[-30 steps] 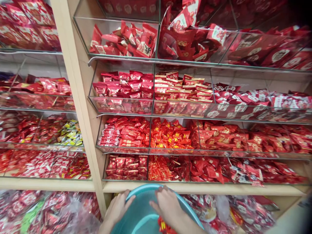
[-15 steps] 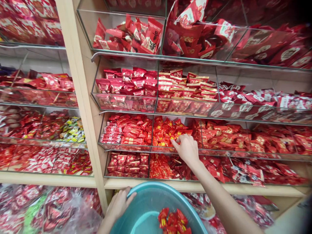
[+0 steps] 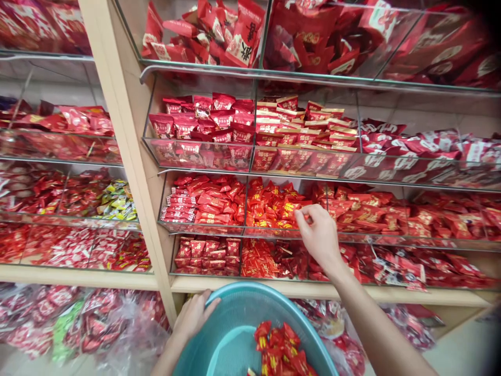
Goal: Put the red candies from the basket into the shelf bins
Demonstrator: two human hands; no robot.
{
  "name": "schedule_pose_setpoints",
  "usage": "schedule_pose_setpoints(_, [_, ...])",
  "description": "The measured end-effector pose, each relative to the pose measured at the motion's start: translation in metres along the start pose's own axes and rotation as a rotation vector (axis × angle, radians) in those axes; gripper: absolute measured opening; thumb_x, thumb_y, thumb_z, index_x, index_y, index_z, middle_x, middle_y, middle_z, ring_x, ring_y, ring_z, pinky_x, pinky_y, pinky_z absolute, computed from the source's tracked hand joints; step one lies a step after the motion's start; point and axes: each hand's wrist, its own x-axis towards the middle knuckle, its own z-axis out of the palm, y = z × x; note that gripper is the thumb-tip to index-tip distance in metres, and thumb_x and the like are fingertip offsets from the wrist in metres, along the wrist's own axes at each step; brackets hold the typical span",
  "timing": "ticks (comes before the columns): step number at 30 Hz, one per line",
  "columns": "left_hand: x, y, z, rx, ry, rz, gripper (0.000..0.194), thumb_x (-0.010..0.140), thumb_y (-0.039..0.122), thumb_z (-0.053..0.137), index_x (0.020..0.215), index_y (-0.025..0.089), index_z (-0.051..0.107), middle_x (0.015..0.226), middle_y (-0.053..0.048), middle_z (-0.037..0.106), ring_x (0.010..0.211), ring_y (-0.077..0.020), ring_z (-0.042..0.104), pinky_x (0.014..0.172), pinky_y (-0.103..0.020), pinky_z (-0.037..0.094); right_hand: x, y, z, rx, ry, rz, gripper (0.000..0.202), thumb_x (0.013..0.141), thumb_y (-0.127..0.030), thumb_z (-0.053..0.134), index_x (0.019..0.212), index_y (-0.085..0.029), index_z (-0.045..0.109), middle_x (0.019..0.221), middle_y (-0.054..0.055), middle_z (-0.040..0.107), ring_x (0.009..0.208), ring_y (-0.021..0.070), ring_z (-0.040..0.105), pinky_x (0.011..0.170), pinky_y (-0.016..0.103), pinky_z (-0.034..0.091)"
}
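Note:
My left hand (image 3: 194, 315) grips the rim of a teal plastic basket (image 3: 230, 292), thumb inside and fingers outside. Several red wrapped candies (image 3: 279, 347) with yellow print lie in the basket. My right hand (image 3: 319, 235) is raised in front of an open-topped shelf bin of similar red-and-yellow wrapped candies (image 3: 264, 201). Its fingers are curled toward the thumb, close to the candies at the bin's right side. Whatever those fingers may hold is hidden from me.
Clear-fronted shelf bins (image 3: 195, 154) of red packets rise above and to both sides. A wooden upright (image 3: 125, 156) divides the shelving at left. Below the bottom ledge (image 3: 250, 284) sit plastic bags of packets (image 3: 102, 324). Yellow packets (image 3: 116, 201) show at left.
My right hand has shifted right along the candy bin, its fingers curling in more. The shelves sit slightly higher in view. My left hand keeps hold of the basket.

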Motion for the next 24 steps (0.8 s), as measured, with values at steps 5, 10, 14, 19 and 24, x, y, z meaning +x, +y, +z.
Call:
schedule_pose_setpoints(5, [0.002, 0.000, 0.002, 0.020, -0.008, 0.004, 0.048, 0.086, 0.058, 0.024, 0.103, 0.025, 0.055, 0.094, -0.006, 0.067, 0.091, -0.0210, 0.063, 0.073, -0.025, 0.042, -0.063, -0.013, -0.019, 0.163, -0.251, -0.043, 0.023, 0.089, -0.031, 0.041, 0.072, -0.020, 0.051, 0.080, 0.003, 0.056, 0.075, 0.0162, 0.050, 0.070, 0.029, 0.038])
schedule_pose_setpoints(10, [0.003, 0.002, 0.001, 0.038, -0.014, 0.002, 0.048, 0.086, 0.057, 0.024, 0.101, 0.024, 0.055, 0.091, -0.006, 0.067, 0.089, -0.0200, 0.063, 0.072, -0.025, 0.041, -0.159, 0.009, 0.005, 0.069, -0.742, 0.020, 0.025, 0.091, -0.025, 0.035, 0.072, -0.020, 0.050, 0.081, 0.003, 0.056, 0.078, 0.0172, 0.052, 0.072, 0.031, 0.039])
schedule_pose_setpoints(14, [0.002, 0.002, 0.001, 0.040, -0.015, 0.003, 0.047, 0.086, 0.057, 0.024, 0.100, 0.024, 0.055, 0.090, -0.006, 0.068, 0.088, -0.0203, 0.063, 0.071, -0.025, 0.041, -0.208, 0.034, 0.025, -0.040, -0.898, 0.025, 0.023, 0.088, -0.020, 0.037, 0.073, -0.020, 0.055, 0.088, 0.004, 0.059, 0.085, 0.0191, 0.054, 0.079, 0.034, 0.039])
schedule_pose_setpoints(19, [0.002, 0.001, 0.001, 0.040, -0.011, 0.004, 0.046, 0.086, 0.057, 0.024, 0.099, 0.025, 0.055, 0.089, -0.005, 0.068, 0.087, -0.0201, 0.064, 0.070, -0.024, 0.041, -0.224, 0.043, 0.038, -0.104, -0.942, -0.021, 0.024, 0.088, -0.018, 0.036, 0.078, -0.018, 0.058, 0.091, 0.005, 0.061, 0.086, 0.0195, 0.055, 0.077, 0.032, 0.039])
schedule_pose_setpoints(24, [0.002, 0.004, -0.001, 0.035, -0.025, -0.014, 0.045, 0.087, 0.055, 0.025, 0.098, 0.024, 0.055, 0.089, -0.005, 0.067, 0.088, -0.0191, 0.063, 0.071, -0.023, 0.040, -0.229, 0.042, 0.049, -0.208, -0.981, -0.031, 0.027, 0.087, -0.012, 0.034, 0.081, -0.017, 0.060, 0.092, 0.008, 0.063, 0.087, 0.0205, 0.058, 0.076, 0.031, 0.039])
